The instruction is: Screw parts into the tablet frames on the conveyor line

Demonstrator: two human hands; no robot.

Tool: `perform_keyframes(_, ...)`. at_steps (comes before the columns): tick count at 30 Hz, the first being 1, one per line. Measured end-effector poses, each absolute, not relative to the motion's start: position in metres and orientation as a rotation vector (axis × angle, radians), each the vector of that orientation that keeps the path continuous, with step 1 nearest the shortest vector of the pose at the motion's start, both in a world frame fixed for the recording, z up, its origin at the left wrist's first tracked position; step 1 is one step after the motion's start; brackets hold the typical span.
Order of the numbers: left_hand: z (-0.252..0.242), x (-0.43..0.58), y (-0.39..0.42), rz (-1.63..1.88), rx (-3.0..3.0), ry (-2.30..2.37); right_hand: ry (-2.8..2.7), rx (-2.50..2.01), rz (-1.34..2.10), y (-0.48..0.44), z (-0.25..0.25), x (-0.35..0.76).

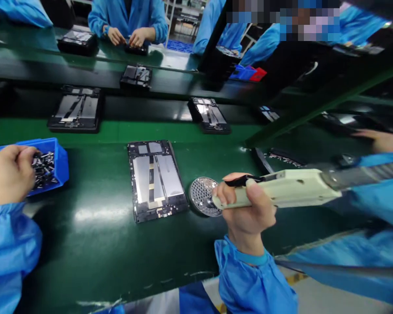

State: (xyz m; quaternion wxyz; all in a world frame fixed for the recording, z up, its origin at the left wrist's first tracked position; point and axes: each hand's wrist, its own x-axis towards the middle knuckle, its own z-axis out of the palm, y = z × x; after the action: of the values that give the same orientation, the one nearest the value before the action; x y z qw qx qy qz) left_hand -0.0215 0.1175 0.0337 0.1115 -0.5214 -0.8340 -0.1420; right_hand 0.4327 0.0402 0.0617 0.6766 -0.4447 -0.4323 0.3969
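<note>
Overall: a row of people in blue sleeves works along a long green desk [85, 231], with a co-worker's hands [127, 38] busy on the far side.
Workpiece: a dark tablet frame [157, 181] with silver foil panels lies flat on the desk, just left of a round perforated metal plate [199, 196].
Left hand [9, 174]: its fingers [26, 155] are curled and clenched among small dark metal parts [44, 170] inside a blue plastic bin [63, 165].
Right hand [245, 205]: closed firmly around a cream-coloured electric screwdriver [291, 187], whose tip meets the plate, partly hidden by the fingers.
Handling: gripping this near the tip and keeping the tool low and steady seems best for precise placement over the plate's small holes.
</note>
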Motion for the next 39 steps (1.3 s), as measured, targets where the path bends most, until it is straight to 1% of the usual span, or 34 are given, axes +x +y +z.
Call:
perform_keyframes(3,0.046,0.005,0.109,-0.504,-1.587,-2.489,-1.006,-0.962,1.019,0.036,0.069,0.396)
perform_keyframes(6,0.049,0.033,0.094,-0.560,-1.928,-2.396,-1.041,-0.974,1.107,0.038,0.063,0.367)
perform_keyframes(9,0.046,0.049,0.080,-0.513,-2.228,-2.302,-1.056,-0.983,1.130,0.044,0.055,0.357)
perform_keyframes(14,0.038,0.051,0.074,-0.437,-2.314,-2.292,-1.043,-0.926,1.148,0.048,0.050,0.360)
perform_keyframes(16,0.035,0.053,0.075,-0.336,-2.393,-2.270,-1.072,-0.917,1.154,0.047,0.050,0.360)
perform_keyframes(21,0.034,0.075,0.075,0.216,-2.545,-2.169,-1.118,-0.947,1.155,0.044,0.051,0.357)
perform_keyframes(23,0.034,0.086,0.075,0.351,-2.579,-2.106,-1.101,-0.956,1.158,0.044,0.051,0.356)
perform_keyframes(25,0.035,0.094,0.076,0.412,-2.577,-2.078,-1.090,-0.956,1.160,0.046,0.051,0.354)
perform_keyframes(30,0.046,0.096,0.070,0.420,-2.417,-2.133,-1.102,-0.864,1.158,0.042,0.056,0.358)
perform_keyframes(34,0.051,0.091,0.067,0.547,-2.291,-2.188,-1.061,-0.820,1.183,0.030,0.066,0.372)
perform_keyframes(39,0.044,0.098,0.081,0.515,-2.295,-2.051,-1.010,-0.746,1.044,0.034,0.070,0.394)
